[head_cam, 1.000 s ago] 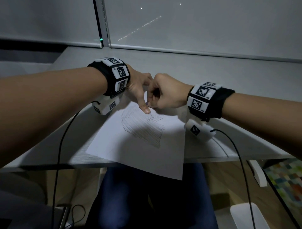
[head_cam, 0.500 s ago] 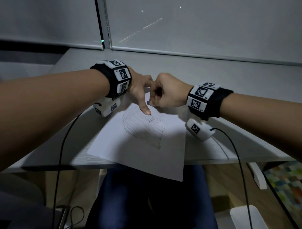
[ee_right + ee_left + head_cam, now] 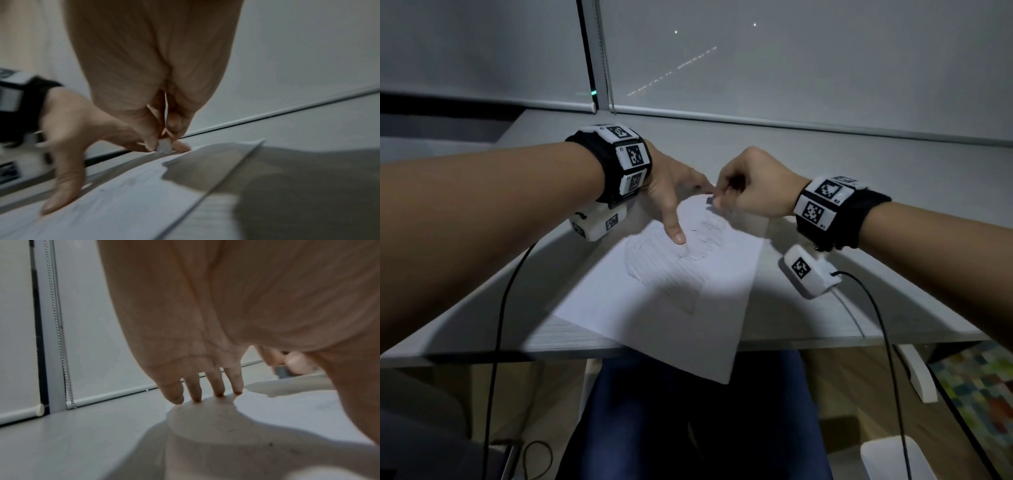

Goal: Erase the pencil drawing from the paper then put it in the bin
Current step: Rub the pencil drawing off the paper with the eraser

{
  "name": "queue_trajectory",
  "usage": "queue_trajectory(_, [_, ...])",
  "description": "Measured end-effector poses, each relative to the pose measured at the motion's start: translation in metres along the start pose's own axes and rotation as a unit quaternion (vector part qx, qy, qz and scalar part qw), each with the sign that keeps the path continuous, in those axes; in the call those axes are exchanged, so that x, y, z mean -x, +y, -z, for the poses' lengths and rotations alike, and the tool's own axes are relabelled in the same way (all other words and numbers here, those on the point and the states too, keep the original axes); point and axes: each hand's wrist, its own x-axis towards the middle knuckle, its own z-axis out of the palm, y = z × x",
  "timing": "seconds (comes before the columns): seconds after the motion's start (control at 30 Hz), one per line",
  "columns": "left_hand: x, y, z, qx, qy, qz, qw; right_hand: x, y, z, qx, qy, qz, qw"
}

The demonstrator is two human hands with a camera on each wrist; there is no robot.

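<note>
A white sheet of paper (image 3: pixel 671 301) lies at an angle on the grey desk (image 3: pixel 859 178), one corner hanging over the front edge. A hatched pencil drawing (image 3: pixel 671 270) covers its middle. My left hand (image 3: pixel 674 192) presses the sheet with straight spread fingers (image 3: pixel 216 386) and thumb (image 3: pixel 61 191). At the sheet's far end my right hand (image 3: pixel 750 188) pinches a small grey eraser (image 3: pixel 164 147), its end touching the paper (image 3: pixel 123 203). The eraser (image 3: pixel 709 199) shows as a small grey block in the head view.
Roller blinds (image 3: pixel 791 61) close off the desk's far side, with a bead chain (image 3: pixel 59 331) at the left. Black cables (image 3: pixel 887 342) hang from both wrist cameras over the front edge. A white bin (image 3: pixel 890 459) stands on the floor at the lower right, beside my legs.
My right hand with the eraser has moved from the drawing's top toward the sheet's far end. My left thumb has slid nearer me on the paper. The drawing's upper part looks fainter.
</note>
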Motion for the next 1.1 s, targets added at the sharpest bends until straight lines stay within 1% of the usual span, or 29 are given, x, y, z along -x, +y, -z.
queue_trajectory(0.03, [0.004, 0.000, 0.002, 0.009, -0.006, -0.004, 1.000, 0.000, 0.007, 0.001, -0.001, 0.017, -0.027, 1.000])
queue_trajectory(0.1, [0.013, 0.002, 0.007, -0.004, -0.002, 0.005, 1.000, 0.003, 0.014, -0.001, 0.015, -0.002, -0.059, 0.998])
queue_trajectory(0.2, [0.018, 0.005, 0.008, -0.021, 0.013, 0.015, 1.000, 0.007, 0.012, -0.004, 0.044, -0.027, -0.071, 0.996])
queue_trajectory(0.3, [0.017, 0.008, -0.006, -0.036, 0.018, 0.030, 0.999, 0.002, 0.005, -0.002, 0.061, -0.018, -0.060, 0.996])
queue_trajectory(0.4, [0.017, 0.010, -0.021, -0.058, 0.048, 0.009, 0.997, -0.005, -0.008, -0.004, 0.026, -0.011, -0.024, 0.999])
queue_trajectory(0.47, [0.018, 0.010, -0.024, -0.046, 0.055, -0.003, 0.997, -0.009, -0.017, -0.009, 0.001, -0.040, 0.001, 0.999])
queue_trajectory(0.53, [0.019, 0.010, -0.023, -0.051, 0.058, -0.002, 0.997, -0.010, -0.020, -0.013, -0.002, -0.069, 0.010, 0.998])
queue_trajectory(0.6, [0.017, 0.009, -0.023, -0.066, 0.052, 0.007, 0.996, -0.012, -0.018, -0.015, -0.001, -0.074, 0.006, 0.997])
queue_trajectory(0.77, [0.012, 0.012, -0.020, -0.088, 0.018, 0.030, 0.995, -0.017, -0.011, -0.015, 0.055, -0.011, -0.026, 0.998])
queue_trajectory(0.83, [0.012, 0.016, -0.018, -0.104, 0.013, 0.026, 0.994, -0.014, -0.015, -0.016, 0.068, -0.018, -0.014, 0.997])
queue_trajectory(0.97, [0.012, 0.019, -0.017, -0.110, 0.008, 0.033, 0.993, -0.003, -0.028, -0.020, 0.047, -0.077, 0.034, 0.995])
queue_trajectory(1.03, [0.011, 0.019, -0.017, -0.109, 0.004, 0.032, 0.993, -0.004, -0.026, -0.018, 0.039, -0.068, 0.022, 0.997])
queue_trajectory(1.1, [0.011, 0.019, -0.017, -0.116, -0.003, 0.025, 0.993, -0.009, -0.019, -0.016, 0.049, -0.040, -0.001, 0.998])
